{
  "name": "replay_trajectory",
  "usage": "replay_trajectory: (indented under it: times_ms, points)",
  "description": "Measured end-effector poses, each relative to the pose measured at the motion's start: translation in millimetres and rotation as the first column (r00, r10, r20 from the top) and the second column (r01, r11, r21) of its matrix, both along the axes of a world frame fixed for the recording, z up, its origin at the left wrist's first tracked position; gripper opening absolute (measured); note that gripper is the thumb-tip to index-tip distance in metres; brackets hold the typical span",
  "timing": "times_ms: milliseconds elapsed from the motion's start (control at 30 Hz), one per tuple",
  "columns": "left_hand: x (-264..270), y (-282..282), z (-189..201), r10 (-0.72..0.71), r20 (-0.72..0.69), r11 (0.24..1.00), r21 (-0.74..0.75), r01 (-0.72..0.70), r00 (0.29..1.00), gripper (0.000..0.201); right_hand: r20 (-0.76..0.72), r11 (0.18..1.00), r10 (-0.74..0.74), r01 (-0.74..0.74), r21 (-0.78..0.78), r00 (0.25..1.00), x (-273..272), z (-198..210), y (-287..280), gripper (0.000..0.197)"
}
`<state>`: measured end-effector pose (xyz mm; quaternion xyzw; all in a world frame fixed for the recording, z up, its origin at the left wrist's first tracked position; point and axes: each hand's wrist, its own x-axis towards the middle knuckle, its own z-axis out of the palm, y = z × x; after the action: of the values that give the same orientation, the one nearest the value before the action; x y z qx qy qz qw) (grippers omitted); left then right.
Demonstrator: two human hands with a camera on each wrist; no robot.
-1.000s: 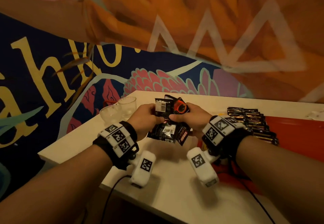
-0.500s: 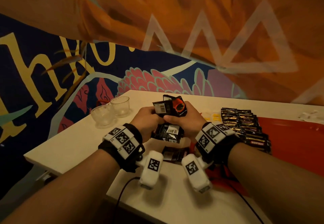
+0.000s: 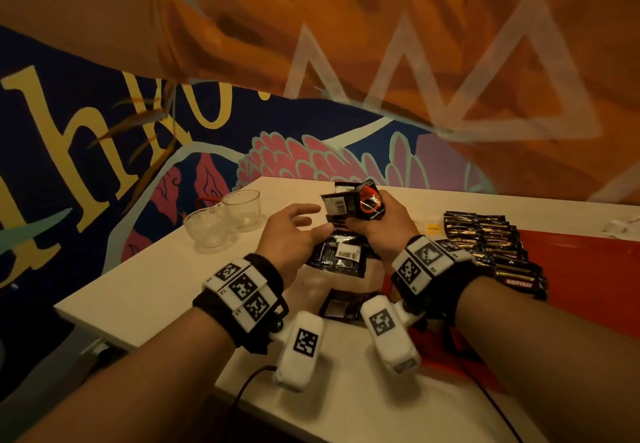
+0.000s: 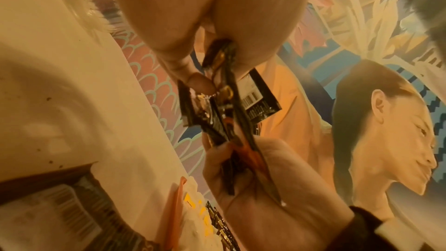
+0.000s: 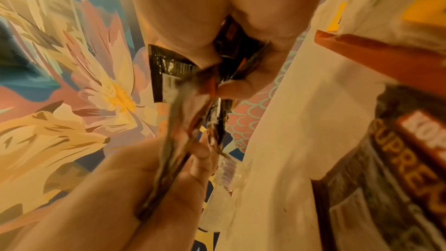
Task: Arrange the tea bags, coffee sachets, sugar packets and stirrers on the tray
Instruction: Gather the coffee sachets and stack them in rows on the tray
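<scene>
Fingers, right hand [image 3: 379, 231]: curled and clamped on a fanned bunch of black coffee sachets [image 3: 353, 204], held upright above the table. Fingers, left hand [image 3: 294, 234]: apart and relaxed in the head view, reaching toward the near edge of the bunch; thumb tip [image 4: 200, 83] against the sachet edges in the left wrist view, firm pinch not confirmed.

Step in hand, judged: squaring the loose bunch before laying it down. Best done by tapping the lower edges level, keeping the right-hand grip low on the bunch, steadying the fan with the left fingertips, then setting the stack flat beside the row already laid.

Below the fingers: loose sachets [image 3: 337, 257] with barcode sides up, lying flat on the white table [image 3: 156, 290]; one more dark sachet [image 3: 341, 305] nearer the wrists.

Right of the right-hand fingers: row of overlapping sachets [image 3: 491, 245] laid out on the red tray [image 3: 588, 269]. Small yellow packets [image 3: 431, 227] between that row and the right hand, type not legible.

Left of the left-hand fingers, well apart: two clear glass cups [image 3: 225, 219] near the table's far corner.

Beyond the fingers: painted mural wall [image 3: 104, 131].

Obstructions: loose sachets directly under the hands; slippery fanned bunch liable to shed one. Stirrers and tea bags not identifiable.
</scene>
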<state>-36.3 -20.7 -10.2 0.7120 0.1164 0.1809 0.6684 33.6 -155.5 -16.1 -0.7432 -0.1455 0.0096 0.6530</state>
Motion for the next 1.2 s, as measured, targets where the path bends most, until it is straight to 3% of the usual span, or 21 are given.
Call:
replay_trajectory:
  times_ms: [100,233,367,500,567,633,733,833,900,1033,1133,1200]
  points:
    - [-2.1,6.6,4.5,0.051,0.089,0.994,0.095,-0.059,0.995,0.037,-0.146,1.000,0.016,-0.014,0.014,0.989,0.3,8.0,-8.9,0.039]
    - [0.2,8.5,13.6,0.041,0.236,0.949,0.293,-0.112,0.971,0.039,-0.326,0.970,0.170,-0.217,-0.113,0.930,-8.5,20.8,-17.3,0.032]
    - [3.3,2.3,13.9,-0.036,0.394,0.726,0.642,-0.247,0.919,0.047,-0.446,0.935,0.258,-0.338,-0.109,0.857,-15.8,25.9,-24.8,0.031]
    - [6.0,-0.7,6.6,-0.102,0.406,0.541,0.789,-0.291,0.908,0.046,-0.480,0.943,0.263,-0.327,-0.053,0.837,-18.9,21.0,-29.7,0.030]
    - [6.5,-5.7,6.6,-0.082,0.392,0.542,0.789,-0.289,0.916,0.045,-0.469,0.951,0.264,-0.310,-0.023,0.843,-18.7,18.8,-28.3,0.031]
    - [6.4,-11.6,8.8,-0.036,0.347,0.589,0.765,-0.261,0.937,0.043,-0.456,0.953,0.283,-0.303,0.031,0.844,-20.8,20.0,-26.1,0.031]
    - [9.4,-11.9,12.1,0.027,0.207,0.686,0.708,-0.169,0.978,0.043,-0.433,0.951,0.304,-0.299,0.080,0.849,-21.5,22.7,-24.4,0.031]
    - [12.0,-7.2,13.2,-0.005,0.041,0.811,0.584,-0.020,0.999,0.041,-0.403,0.943,0.329,-0.317,0.099,0.854,-24.1,25.6,-23.0,0.029]
    - [12.1,-5.9,12.2,-0.009,0.039,0.855,0.518,-0.013,0.999,0.037,-0.382,0.935,0.354,-0.339,0.109,0.854,-28.2,27.7,-20.4,0.029]
    - [15.9,-4.8,9.7,0.026,0.165,0.835,0.539,-0.112,0.986,0.030,-0.337,0.920,0.391,-0.371,0.125,0.856,-34.8,31.0,-13.9,0.026]
    - [21.1,1.0,10.1,0.032,0.227,0.753,0.635,-0.173,0.973,0.027,-0.354,0.911,0.410,-0.359,0.203,0.840,-34.7,32.5,-14.1,0.021]
    - [21.7,4.8,10.6,0.059,0.258,0.704,0.674,-0.223,0.964,0.027,-0.384,0.886,0.452,-0.356,0.296,0.806,-33.9,32.9,-14.6,0.029]
